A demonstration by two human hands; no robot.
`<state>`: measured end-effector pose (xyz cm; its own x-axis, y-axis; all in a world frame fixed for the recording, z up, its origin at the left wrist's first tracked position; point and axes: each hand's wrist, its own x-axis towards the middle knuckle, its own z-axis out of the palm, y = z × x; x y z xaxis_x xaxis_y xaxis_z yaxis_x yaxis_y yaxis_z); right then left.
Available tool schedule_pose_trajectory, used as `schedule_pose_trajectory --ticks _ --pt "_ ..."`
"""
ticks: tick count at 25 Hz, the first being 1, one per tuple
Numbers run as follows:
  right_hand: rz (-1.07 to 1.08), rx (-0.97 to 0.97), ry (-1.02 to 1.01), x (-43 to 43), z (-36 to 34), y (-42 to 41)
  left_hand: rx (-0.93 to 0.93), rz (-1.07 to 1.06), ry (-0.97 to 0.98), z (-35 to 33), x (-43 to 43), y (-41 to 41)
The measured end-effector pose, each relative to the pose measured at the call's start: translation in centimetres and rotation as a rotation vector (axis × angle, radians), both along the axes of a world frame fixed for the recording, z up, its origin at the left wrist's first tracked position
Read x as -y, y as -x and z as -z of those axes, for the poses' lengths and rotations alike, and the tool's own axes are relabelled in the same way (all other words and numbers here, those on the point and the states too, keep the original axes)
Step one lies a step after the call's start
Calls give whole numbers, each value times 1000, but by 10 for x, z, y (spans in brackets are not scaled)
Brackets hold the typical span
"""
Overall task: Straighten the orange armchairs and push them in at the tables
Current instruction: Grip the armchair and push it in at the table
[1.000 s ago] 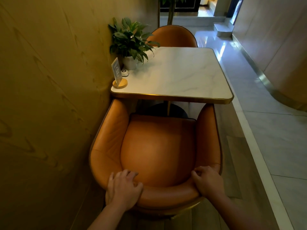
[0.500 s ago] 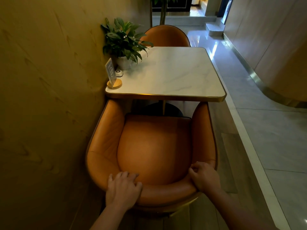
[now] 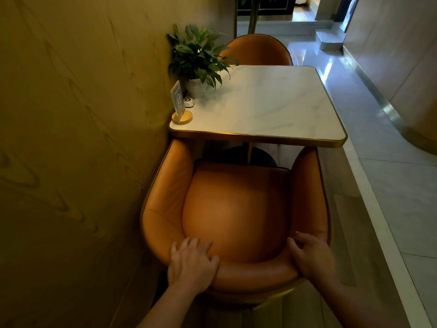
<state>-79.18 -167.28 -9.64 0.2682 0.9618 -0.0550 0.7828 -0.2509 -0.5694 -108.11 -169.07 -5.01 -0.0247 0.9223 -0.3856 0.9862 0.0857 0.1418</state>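
Gripping the back of the near chair (image 3: 236,209) was pretty much the whole story. The left hand (image 3: 191,263) lay over the padded top roll on the wall side with its fingers curled down the inner edge. The right hand (image 3: 312,256) was clamped on the same roll at the aisle-side corner, fingers bent over it as well. So the hands were well apart, one toward each end of the backrest curve. The chair faced the desk (image 3: 272,102) more or less squarely. The fronts of its arms sat right at the desk's near gold rim, most of the seat was out in the open, and its left arm was close to the wall (image 3: 71,138). The far chair (image 3: 257,50) was on the opposite side, and only the top of its back showed above the desk's far edge. The desk stood against the wall, and a plant (image 3: 196,53) in a white pot sat on its wall side. A sign (image 3: 177,100) on a round wooden base stood at the near wall-side corner. A little white round thing (image 3: 188,102) sat between the two, and I honestly couldn't tell what it was. A dark round pedestal base showed under the desk, and glossy floor (image 3: 390,185) tiles ran along the right.
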Motion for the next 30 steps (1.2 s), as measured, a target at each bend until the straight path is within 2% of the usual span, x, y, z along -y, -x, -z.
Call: schedule_pose_trajectory --ticks 9,13,16,20,26,30 --pt "-116 102 159 -17 -1 -13 -44 38 -7 13 -9 -5" --pt "-209 140 298 -21 -18 -11 -15 51 68 2 -12 -5" --pt "-219 144 247 -27 -34 2 43 11 83 -11 -17 -4" --pt "-255 148 167 -31 -67 24 63 -7 -69 -40 -20 -8" --pt "-250 216 98 -22 -110 42 95 73 -182 -85 -19 -10" --pt "-213 193 37 -15 -136 57 86 124 -201 -106 -26 0"
